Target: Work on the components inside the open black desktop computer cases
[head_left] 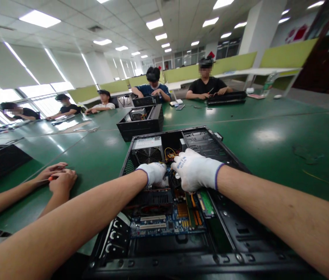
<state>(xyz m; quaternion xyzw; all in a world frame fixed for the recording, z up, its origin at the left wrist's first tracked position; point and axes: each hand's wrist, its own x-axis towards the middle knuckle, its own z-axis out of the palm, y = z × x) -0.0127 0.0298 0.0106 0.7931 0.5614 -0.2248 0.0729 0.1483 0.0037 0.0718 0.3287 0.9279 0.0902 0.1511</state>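
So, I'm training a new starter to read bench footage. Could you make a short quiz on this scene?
1. True or false: the camera wearer's left hand and right hand are both gloved in white.

2. Where in the open black case does the power supply sit, as the wearer sees it?
A) near left corner
B) far left corner
C) near right corner

3. Fill in: the circuit board inside the case is mostly ____ in colour.

Key: 1. True. 2. B. 3. Blue.

Both forearms reach forward, gloved left hand just beside gloved right hand.
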